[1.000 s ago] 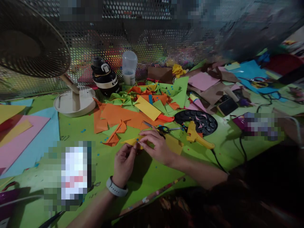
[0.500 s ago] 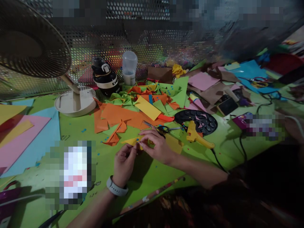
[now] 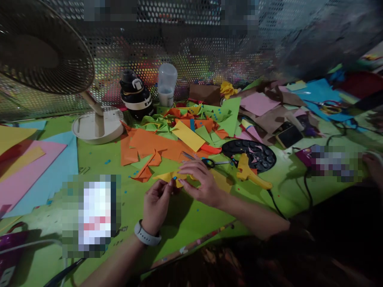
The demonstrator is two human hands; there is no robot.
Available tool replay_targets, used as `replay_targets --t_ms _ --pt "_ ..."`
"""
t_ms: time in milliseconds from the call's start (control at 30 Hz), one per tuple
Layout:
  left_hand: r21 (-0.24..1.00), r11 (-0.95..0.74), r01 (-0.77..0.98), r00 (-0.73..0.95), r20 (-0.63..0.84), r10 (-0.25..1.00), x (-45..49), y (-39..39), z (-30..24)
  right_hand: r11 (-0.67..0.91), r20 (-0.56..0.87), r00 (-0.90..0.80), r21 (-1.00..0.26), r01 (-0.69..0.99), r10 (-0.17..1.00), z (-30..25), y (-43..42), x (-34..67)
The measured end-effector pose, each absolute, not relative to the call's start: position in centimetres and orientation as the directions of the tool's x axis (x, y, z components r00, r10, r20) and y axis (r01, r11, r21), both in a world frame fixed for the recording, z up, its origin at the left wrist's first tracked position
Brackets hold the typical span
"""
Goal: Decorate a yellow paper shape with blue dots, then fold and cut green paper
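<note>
Both of my hands meet over a small folded piece of yellow paper (image 3: 167, 176) low on the green table (image 3: 98, 163). My left hand (image 3: 156, 205), with a grey watch on its wrist, pinches the paper's near edge. My right hand (image 3: 200, 181) lies over its right part, fingers curled and pressing on it. Just beyond my right hand lie black-handled scissors (image 3: 209, 162). A yellow glue gun (image 3: 249, 174) rests to the right of them, beside a round black tray (image 3: 249, 151).
A heap of orange, green and yellow paper scraps (image 3: 176, 133) fills the middle. A desk fan (image 3: 44, 59) stands at the back left, a black bottle (image 3: 136, 97) and a clear cup (image 3: 166, 83) behind the heap. Pink, blue and yellow sheets (image 3: 32, 167) lie left. Another person's hand (image 3: 374, 163) shows at the far right.
My hands stay on the yellow paper with only slight finger movement. The view has shifted a little, and another person's hand has come into view at the far right.
</note>
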State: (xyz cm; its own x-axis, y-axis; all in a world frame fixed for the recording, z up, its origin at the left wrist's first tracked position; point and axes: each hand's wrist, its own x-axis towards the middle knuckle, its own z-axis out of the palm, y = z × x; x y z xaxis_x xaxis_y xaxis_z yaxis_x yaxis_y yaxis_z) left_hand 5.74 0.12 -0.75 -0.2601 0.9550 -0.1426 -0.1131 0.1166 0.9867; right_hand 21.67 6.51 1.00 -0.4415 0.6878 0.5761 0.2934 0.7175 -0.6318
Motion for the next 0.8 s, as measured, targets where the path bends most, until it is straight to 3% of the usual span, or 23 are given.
replay_targets --t_ms 167,467,800 --pt "0.989 0.108 -0.102 -0.258 -0.131 0.957 5.7 0.0 -1.1 0.797 0.617 -0.508 -0.508 0.327 0.601 0.8 6.8 21.7" --pt "0.991 0.134 0.027 -0.21 -0.125 0.97 6.0 -0.1 -0.3 0.684 0.578 -0.366 -0.61 0.4 0.729 0.9 7.2 21.8" --pt "0.99 0.136 -0.02 -0.22 -0.137 0.966 5.7 -0.1 -0.1 0.674 0.496 -0.482 -0.66 0.331 0.722 1.8 7.7 22.4"
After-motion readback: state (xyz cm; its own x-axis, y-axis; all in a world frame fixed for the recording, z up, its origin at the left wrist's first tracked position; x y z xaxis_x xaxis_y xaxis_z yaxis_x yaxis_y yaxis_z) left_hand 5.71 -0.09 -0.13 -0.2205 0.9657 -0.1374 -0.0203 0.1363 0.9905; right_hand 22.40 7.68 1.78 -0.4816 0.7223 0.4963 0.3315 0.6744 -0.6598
